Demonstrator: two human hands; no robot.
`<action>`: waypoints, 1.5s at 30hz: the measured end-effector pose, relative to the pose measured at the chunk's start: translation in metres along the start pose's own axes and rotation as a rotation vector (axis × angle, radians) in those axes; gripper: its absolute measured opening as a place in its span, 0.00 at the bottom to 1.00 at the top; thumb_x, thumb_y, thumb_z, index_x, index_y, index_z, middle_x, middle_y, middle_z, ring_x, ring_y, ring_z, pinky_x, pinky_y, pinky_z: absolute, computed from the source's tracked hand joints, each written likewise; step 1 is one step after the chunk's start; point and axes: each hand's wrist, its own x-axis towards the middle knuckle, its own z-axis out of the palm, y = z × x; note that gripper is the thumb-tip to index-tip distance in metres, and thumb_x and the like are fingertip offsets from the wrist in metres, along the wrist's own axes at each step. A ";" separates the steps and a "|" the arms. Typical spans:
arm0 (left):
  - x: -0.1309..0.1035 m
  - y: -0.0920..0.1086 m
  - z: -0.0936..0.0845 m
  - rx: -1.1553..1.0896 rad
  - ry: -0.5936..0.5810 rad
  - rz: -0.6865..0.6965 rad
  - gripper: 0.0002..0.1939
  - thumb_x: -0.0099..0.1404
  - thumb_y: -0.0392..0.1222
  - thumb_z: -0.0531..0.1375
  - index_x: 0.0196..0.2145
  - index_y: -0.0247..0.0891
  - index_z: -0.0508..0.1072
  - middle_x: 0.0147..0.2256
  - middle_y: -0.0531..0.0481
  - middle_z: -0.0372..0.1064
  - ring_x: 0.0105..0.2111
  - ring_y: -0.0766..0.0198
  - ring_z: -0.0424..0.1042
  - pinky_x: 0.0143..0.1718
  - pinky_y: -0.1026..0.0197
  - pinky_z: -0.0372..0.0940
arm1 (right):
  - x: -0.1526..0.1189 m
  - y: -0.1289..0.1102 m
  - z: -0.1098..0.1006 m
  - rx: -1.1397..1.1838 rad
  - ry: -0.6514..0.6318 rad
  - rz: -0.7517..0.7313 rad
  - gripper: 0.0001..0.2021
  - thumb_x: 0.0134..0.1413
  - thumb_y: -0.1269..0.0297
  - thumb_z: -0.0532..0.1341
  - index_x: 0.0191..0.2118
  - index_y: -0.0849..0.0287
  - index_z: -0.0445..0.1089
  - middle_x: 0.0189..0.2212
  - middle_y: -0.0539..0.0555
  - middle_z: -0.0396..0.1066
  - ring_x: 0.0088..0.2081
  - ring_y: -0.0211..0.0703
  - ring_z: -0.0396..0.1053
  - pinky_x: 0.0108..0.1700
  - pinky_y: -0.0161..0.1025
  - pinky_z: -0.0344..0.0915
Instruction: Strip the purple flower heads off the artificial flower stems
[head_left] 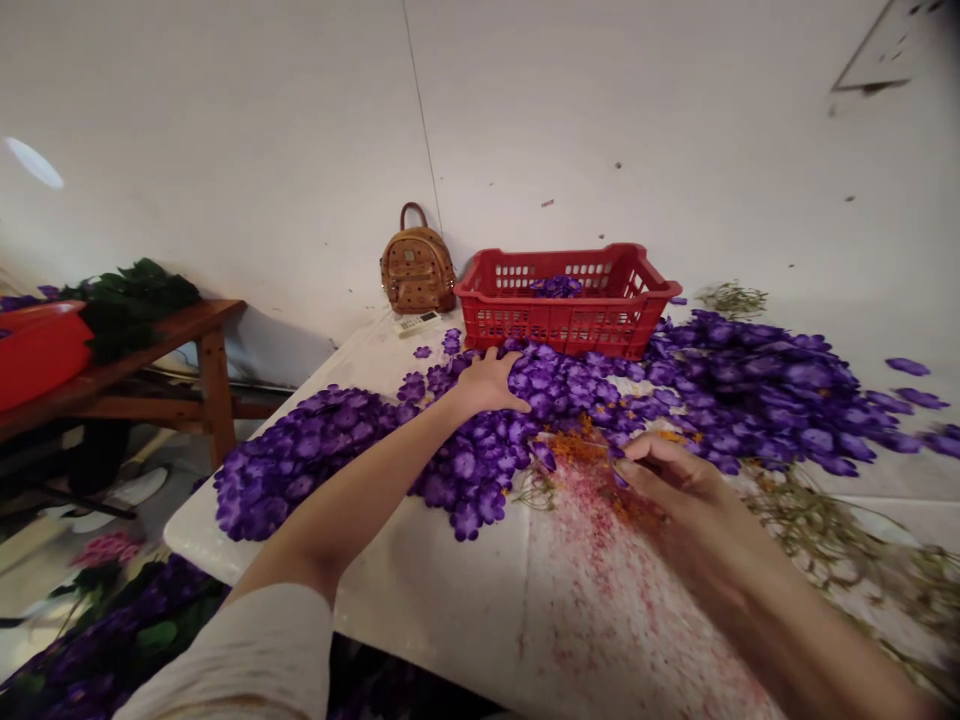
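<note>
My left hand (489, 384) reaches over a heap of purple artificial flower heads (547, 375), fingers spread and resting on them, close to the front of a red plastic basket (555, 322). My right hand (671, 478) is closed in a pinch, with a bit of purple flower showing at the fingertips. Small orange flower centres (581, 442) are scattered just beyond it. Thin green-brown stems (825, 530) lie in a tangle to its right. More purple flowers (757, 385) are piled at the back right, and another pile (307, 450) stretches left.
A brown backpack (416, 265) stands against the wall, with a white remote control (417, 323) before it. The white table (450, 610) carries pink specks. Left of it is a wooden bench (217, 370) with a red tub (41, 355) and green leaves (142, 300).
</note>
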 end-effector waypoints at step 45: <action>-0.060 -0.068 -0.049 -0.238 0.150 0.176 0.28 0.63 0.44 0.64 0.61 0.42 0.72 0.62 0.43 0.69 0.63 0.49 0.66 0.68 0.48 0.54 | 0.001 0.006 -0.007 -0.023 -0.057 -0.060 0.14 0.56 0.50 0.68 0.28 0.53 0.71 0.26 0.48 0.62 0.28 0.40 0.56 0.31 0.39 0.53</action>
